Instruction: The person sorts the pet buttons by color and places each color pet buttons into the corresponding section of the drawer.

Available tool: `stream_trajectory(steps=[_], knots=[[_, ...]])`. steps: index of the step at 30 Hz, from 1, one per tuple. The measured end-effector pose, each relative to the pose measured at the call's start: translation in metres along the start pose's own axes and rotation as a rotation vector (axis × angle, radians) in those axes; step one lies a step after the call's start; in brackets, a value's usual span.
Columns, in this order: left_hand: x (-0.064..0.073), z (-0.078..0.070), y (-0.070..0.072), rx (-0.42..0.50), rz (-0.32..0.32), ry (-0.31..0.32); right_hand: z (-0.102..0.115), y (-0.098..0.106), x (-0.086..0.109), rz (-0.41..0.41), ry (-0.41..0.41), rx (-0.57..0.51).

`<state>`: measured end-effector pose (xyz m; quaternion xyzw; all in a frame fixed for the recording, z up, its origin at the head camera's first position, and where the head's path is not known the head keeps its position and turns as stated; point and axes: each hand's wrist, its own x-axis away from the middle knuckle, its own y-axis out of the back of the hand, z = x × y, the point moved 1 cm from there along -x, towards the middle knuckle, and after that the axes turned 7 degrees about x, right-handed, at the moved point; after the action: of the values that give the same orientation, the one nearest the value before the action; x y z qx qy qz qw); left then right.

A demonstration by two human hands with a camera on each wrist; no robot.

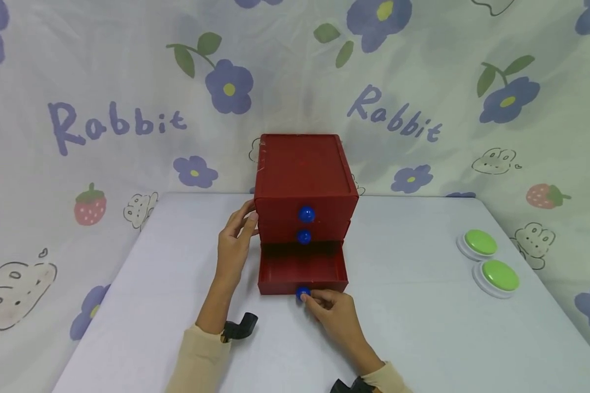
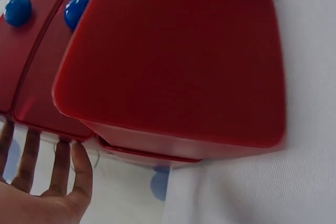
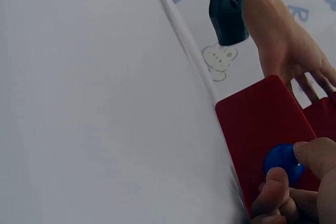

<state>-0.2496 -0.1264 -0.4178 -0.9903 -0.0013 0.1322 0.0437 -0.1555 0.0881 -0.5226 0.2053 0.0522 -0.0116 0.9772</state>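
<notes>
A red drawer cabinet [image 1: 302,166] with blue round knobs stands at the middle of the white table. Its bottom drawer [image 1: 302,268] is pulled out, and its inside shows bare red. My right hand [image 1: 335,319] pinches the bottom drawer's blue knob [image 3: 283,162] between thumb and fingers. At the cabinet's left side, my left hand [image 1: 235,245] rests with fingers extended against the wall. The left wrist view shows those fingers [image 2: 61,169] spread along the cabinet's edge. Above, the top knob [image 1: 307,214] and middle knob [image 1: 304,237] sit on closed drawers.
Two green push buttons with white bases, a rear one [image 1: 480,242] and a front one [image 1: 500,275], sit on the right of the white table [image 1: 413,327]. Behind the table hangs a patterned cloth [image 1: 295,82] with flowers and rabbits. A dark camera mount [image 1: 241,326] is on the left wrist.
</notes>
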Motion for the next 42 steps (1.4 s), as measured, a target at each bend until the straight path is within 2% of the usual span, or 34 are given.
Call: stream_trajectory(steps=[6, 10, 17, 22, 34, 37, 42], knots=[[0.000, 0.001, 0.000, 0.008, -0.010, -0.004, 0.004, 0.001, 0.014, 0.034, -0.004, -0.041], [-0.001, 0.002, 0.000, 0.020, -0.004, -0.006, 0.004, 0.002, 0.021, 0.037, 0.004, -0.018], [-0.009, 0.029, 0.006, 0.021, -0.015, -0.025, 0.005, 0.004, 0.033, 0.071, -0.003, 0.005], [-0.010, 0.032, 0.007, 0.020, -0.016, -0.044, 0.006, 0.004, 0.040, 0.075, -0.018, 0.008], [-0.010, 0.032, 0.007, 0.008, -0.013, -0.036, 0.008, 0.005, 0.049, 0.087, -0.033, -0.047], [-0.005, 0.020, 0.005, 0.002, -0.011, -0.012, 0.007, 0.006, 0.049, 0.102, -0.031, -0.048], [0.001, 0.001, 0.000, 0.001, -0.002, 0.010, 0.000, 0.024, 0.048, 0.148, -0.024, 0.052]])
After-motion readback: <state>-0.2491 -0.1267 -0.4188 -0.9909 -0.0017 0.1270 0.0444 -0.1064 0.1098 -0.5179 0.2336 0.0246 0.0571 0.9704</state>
